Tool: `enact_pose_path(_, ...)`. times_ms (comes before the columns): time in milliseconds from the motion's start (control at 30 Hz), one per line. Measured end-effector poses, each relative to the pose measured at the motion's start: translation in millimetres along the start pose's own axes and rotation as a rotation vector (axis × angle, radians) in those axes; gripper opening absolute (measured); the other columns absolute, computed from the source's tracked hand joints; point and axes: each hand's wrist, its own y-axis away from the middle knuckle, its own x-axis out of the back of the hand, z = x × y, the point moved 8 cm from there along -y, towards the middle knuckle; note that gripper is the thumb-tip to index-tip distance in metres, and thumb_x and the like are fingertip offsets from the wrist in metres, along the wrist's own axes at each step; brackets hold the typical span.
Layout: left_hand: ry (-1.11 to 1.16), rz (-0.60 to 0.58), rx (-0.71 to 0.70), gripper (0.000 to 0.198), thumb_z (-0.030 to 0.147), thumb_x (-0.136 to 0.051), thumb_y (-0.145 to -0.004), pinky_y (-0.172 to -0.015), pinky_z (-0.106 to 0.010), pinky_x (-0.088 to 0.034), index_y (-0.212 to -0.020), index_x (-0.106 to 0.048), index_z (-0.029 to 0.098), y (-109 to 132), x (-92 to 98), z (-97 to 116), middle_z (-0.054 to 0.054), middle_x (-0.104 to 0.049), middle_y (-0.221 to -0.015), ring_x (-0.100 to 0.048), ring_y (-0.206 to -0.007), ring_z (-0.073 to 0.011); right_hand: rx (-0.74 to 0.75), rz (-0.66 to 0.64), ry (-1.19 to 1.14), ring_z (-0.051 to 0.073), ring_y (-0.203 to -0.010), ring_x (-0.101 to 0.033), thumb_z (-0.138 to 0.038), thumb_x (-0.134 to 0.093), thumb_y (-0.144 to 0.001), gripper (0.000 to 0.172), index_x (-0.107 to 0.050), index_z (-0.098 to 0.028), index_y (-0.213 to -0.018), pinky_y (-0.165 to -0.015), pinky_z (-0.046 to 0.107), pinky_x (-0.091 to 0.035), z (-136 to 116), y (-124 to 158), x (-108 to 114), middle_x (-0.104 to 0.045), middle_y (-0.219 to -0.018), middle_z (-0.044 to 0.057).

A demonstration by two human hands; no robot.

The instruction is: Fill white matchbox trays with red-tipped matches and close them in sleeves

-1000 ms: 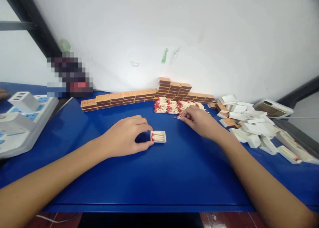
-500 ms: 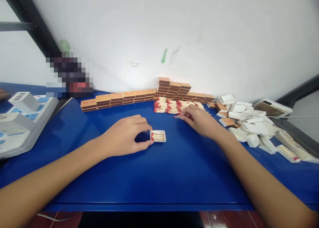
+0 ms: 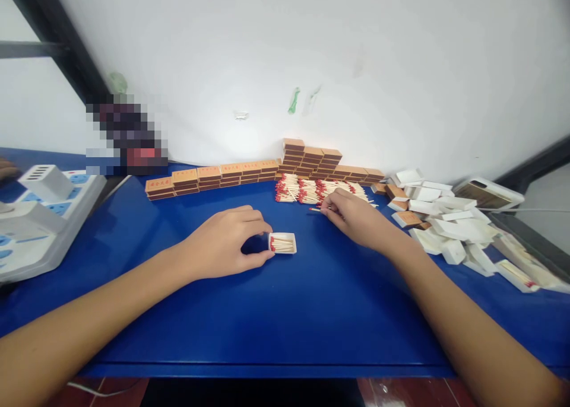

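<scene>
My left hand [image 3: 225, 241] grips the left end of a small white matchbox tray [image 3: 285, 235] between thumb and fingertips. Several red-headed matches [image 3: 281, 245] lie lengthwise in that tray, which rests on the blue table. To the right, my right hand [image 3: 354, 216] is closed in a pinch on a matchstick [image 3: 314, 209], whose red head points left. Just behind the right hand spreads a pile of loose matches [image 3: 287, 187] in several clumps; the hand covers part of it.
Closed orange matchboxes [image 3: 209, 175] are stacked along the wall. Loose white trays [image 3: 458, 229] and a few orange sleeves [image 3: 406, 219] heap up at the right, with a phone [image 3: 490, 192] behind. A power strip [image 3: 66, 217] with plugs sits at the left.
The right hand has shifted very slightly, and the matchstick's red end shows more plainly by its fingertips. The left hand and tray stay in place.
</scene>
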Motion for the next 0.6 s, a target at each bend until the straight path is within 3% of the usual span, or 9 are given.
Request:
enact_pose_path(133, -0.025, 0.022, 0.014, 0.023, 0.036, -0.072, -0.101, -0.083, -0.035, -0.053, -0.115, -0.079, 0.019, 0, 0.7, -4, -0.006, -0.076, -0.102, -0.069, -0.097, -0.0239, 0.093, 0.112, -0.073, 0.024, -0.086, -0.063, -0.024, -0.052, -0.108, 0.012, -0.060, -0.022, -0.099, -0.075, 0.036, -0.048, -42, 6, 15, -0.066, -0.099, 0.009)
enact_pose_path(300, -0.023, 0.030, 0.023, 0.022, 0.036, -0.073, -0.100, -0.082, -0.036, -0.053, -0.114, -0.078, 0.019, -1, -1.0, -6, -0.006, -0.076, -0.101, -0.069, -0.096, -0.0240, 0.199, 0.048, -0.096, 0.022, -0.092, -0.066, -0.022, -0.054, -0.110, 0.010, -0.062, -0.022, -0.104, -0.077, 0.035, -0.051, -93, 14, 4, -0.068, -0.104, 0.008)
enact_pose_path(600, -0.022, 0.013, 0.013, 0.020, 0.035, -0.070, -0.101, -0.083, -0.037, -0.054, -0.109, -0.078, 0.018, -3, -4.8, -6, -0.006, -0.075, -0.099, -0.068, -0.096, -0.0241, 0.226, -0.012, 0.092, 0.023, -0.087, -0.066, -0.021, -0.050, -0.112, 0.017, -0.066, -0.017, -0.105, -0.067, 0.034, -0.048, -114, 17, -16, -0.069, -0.104, 0.011)
